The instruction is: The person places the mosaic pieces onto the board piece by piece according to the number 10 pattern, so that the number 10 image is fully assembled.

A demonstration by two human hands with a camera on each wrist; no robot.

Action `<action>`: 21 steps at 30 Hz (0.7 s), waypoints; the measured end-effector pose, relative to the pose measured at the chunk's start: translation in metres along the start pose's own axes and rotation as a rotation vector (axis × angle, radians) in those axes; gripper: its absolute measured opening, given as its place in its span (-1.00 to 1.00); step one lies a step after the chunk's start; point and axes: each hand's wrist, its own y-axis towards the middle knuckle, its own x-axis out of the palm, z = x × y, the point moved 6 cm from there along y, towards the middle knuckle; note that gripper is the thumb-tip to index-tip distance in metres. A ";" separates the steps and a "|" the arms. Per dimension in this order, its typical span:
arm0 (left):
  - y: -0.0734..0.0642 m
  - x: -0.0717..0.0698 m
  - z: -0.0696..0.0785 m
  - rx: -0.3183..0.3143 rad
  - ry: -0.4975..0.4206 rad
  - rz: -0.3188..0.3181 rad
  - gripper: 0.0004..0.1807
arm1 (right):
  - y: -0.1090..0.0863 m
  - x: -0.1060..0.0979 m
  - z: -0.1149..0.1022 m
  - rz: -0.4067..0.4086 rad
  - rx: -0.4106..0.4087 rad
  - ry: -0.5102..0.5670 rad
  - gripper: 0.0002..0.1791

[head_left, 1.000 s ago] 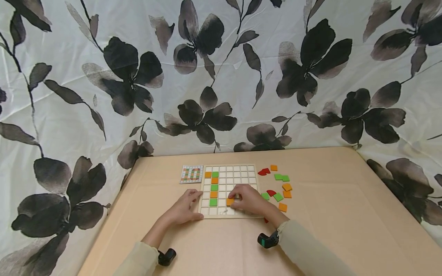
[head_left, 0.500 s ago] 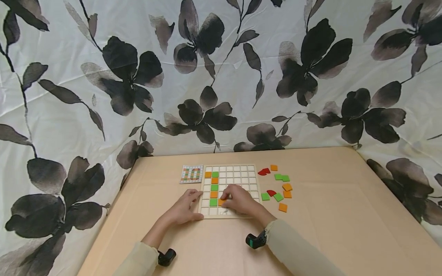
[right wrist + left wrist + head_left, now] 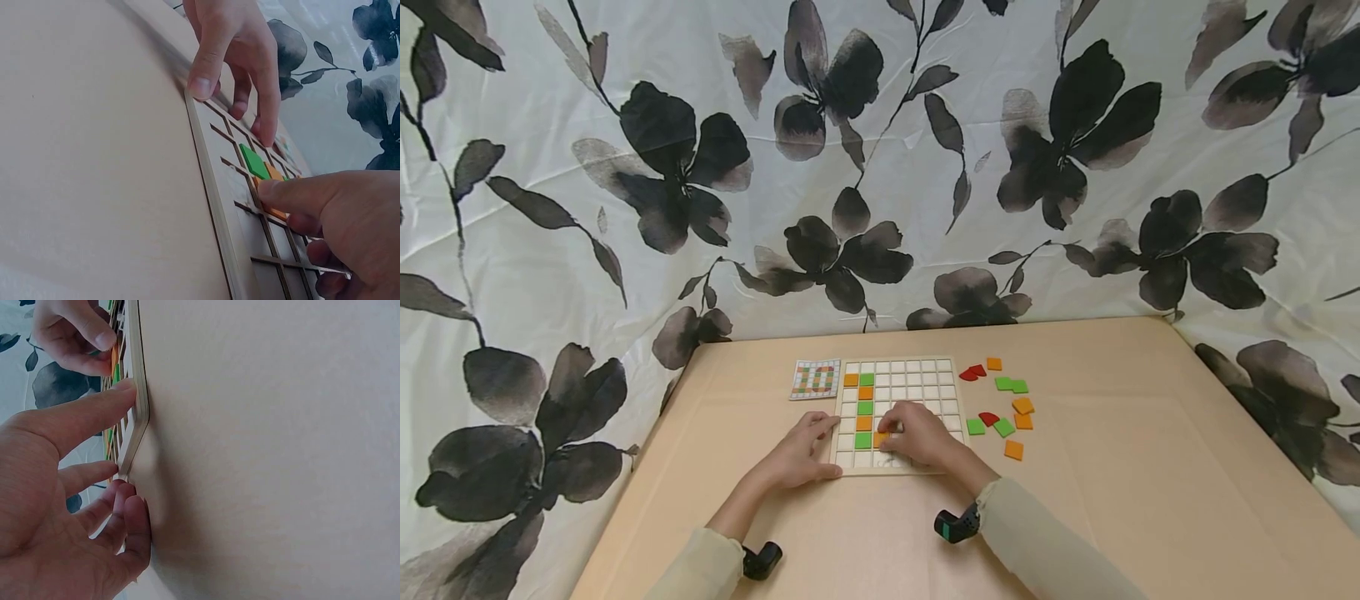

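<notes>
A pale wooden grid board (image 3: 931, 379) lies on the table. My left hand (image 3: 797, 454) rests at its left side, thumb on the near corner and fingertips along the edge, fingers loosely extended. My right hand (image 3: 921, 433) pinches an orange square tile (image 3: 878, 439) between thumb and fingers. That tile sits at a grid cell just right of the lowest green tile (image 3: 863, 440), partly hidden by the fingers. Green and orange tiles alternate up the second column, and another orange tile (image 3: 851, 380) lies in the top left cell. In the right wrist view, my right thumb (image 3: 272, 189) presses on the orange tile (image 3: 275, 214).
Left of the board's far corner lies a small card (image 3: 816, 379) printed with a coloured grid pattern. Loose orange tiles (image 3: 1013, 450), green tiles (image 3: 975, 427) and red rounded pieces (image 3: 988, 418) are scattered to the board's right. A floral cloth (image 3: 865, 167) hangs behind the table.
My right hand has moved left over the board with the orange tile, stopping beside the lowest green tile; during the last half second it barely moves. My left hand has stayed put.
</notes>
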 end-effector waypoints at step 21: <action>0.000 0.001 0.001 -0.013 0.006 0.006 -0.07 | -0.022 -0.031 0.022 -0.010 0.042 0.117 -0.75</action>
